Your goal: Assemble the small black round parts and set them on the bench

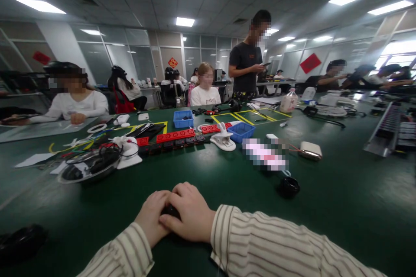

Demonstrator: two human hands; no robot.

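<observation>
Both of my hands are close together over the green table, low in the middle of the view. My left hand curls around the left side of a small glossy black object. From the right, my right hand closes over the same object, its fingers lapping onto the left hand. Only a bit of the black surface shows between the thumbs, so its kind cannot be made out. A black ring-shaped part lies to the right, apart from my hands.
A metal bowl of black parts and cables stands at left. Beyond my hands are a row of red and black blocks, a white clip base, and blue bins. A power bank lies right; another dark object lies near left. People sit and stand beyond.
</observation>
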